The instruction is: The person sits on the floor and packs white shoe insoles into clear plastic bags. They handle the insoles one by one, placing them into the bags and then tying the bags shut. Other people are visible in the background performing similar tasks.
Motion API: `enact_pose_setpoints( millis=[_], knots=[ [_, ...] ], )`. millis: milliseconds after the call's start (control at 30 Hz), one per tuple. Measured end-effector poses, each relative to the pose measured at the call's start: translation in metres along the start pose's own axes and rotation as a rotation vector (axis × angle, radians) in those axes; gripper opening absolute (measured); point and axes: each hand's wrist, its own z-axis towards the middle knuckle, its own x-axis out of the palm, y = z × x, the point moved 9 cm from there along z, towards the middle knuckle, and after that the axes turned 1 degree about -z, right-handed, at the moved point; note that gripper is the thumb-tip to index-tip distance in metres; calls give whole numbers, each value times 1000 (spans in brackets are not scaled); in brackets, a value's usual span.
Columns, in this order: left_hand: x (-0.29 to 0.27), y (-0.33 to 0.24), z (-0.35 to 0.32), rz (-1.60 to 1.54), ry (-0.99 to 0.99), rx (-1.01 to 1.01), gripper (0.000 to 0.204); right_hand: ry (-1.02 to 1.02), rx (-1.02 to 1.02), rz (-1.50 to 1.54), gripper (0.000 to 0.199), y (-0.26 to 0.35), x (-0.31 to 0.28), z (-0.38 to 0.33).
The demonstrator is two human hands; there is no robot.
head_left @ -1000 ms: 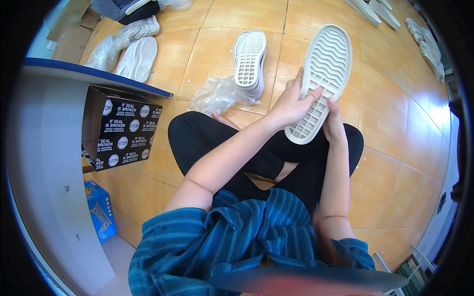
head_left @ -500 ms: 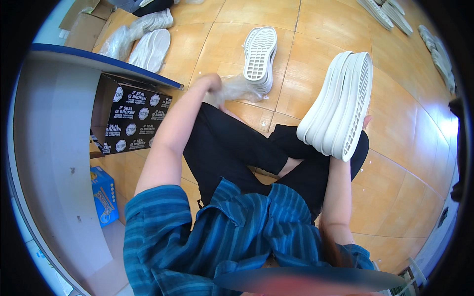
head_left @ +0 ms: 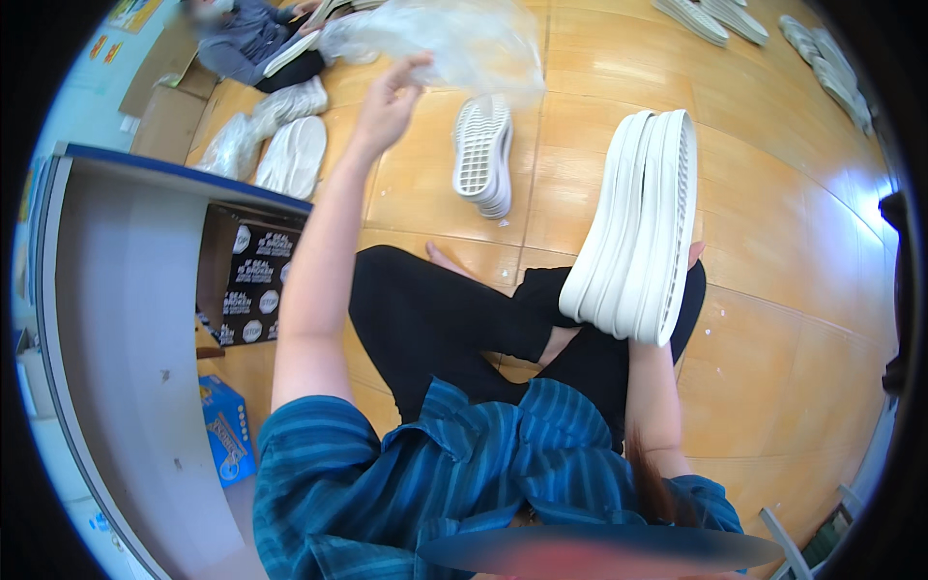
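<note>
Above the black-trousered lap, a stack of white shoe soles (head_left: 633,227) stood on edge, tilted, its ribbed tread facing right. The right hand (head_left: 688,266) held it from behind, mostly hidden, only fingertips showing at the stack's right edge; how firmly it gripped I could not tell. Left of the stack and higher, the left hand (head_left: 389,101) pinched a thin, crinkled clear plastic bag (head_left: 454,43). Between bag and stack, more white soles (head_left: 483,155) lay piled on the glossy tan floor tiles (head_left: 773,319). As I judged it, the smooth, rubbery soles could slide apart and spill, since only one hand propped so tall a stack.
</note>
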Motion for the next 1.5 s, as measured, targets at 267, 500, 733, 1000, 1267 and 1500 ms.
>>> enact_pose_setpoints(
  millis=[267, 500, 733, 1000, 1267, 1500],
  knots=[
    [200, 12, -16, 251, 398, -18, 36, -105, -5, -19, 91, 35, -27, -83],
    [255, -13, -71, 93, 231, 117, 28, -81, 1, 29, 92, 38, -44, -87],
    [327, 19, -156, 659, 695, 127, 24, -40, -26, 4, 93, 45, -54, -79],
    [271, 4, -102, 486, 334, 169, 40, 58, 5, -35, 94, 34, -68, -63],
    [193, -84, -59, 320, 269, 326, 63, -16, 332, -134, 101, -20, -31, -82],
    [144, -191, -83, 584, 394, 687, 74, -139, 487, -340, 93, -52, -2, -76]
  ],
)
